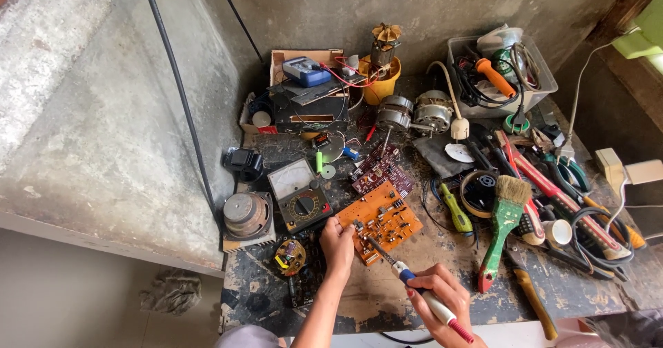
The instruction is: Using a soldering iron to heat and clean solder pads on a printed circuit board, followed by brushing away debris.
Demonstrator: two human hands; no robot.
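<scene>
The left hand [338, 246] presses down on the orange board [380, 221], which lies on the desk [387, 296] by the meter [298, 195]. The right hand [439, 295] grips a soldering iron [407, 277], its tip on the board.

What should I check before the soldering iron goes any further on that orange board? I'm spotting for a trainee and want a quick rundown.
1. Orange circuit board steadied: ok, the left hand rests on its near-left edge.
2. Grip on the soldering iron: ok, the right hand holds its handle like a pen.
3. Tip on the intended joint: cannot tell, the tip meets the board near the left hand but the joints are too small to see.
4. Left fingers away from the tip: not ok, they lie close beside it.
5. Solder ready: cannot tell, none is clearly visible.
6. Room around the board: not ok, an analog multimeter and a green screwdriver crowd it.
</scene>
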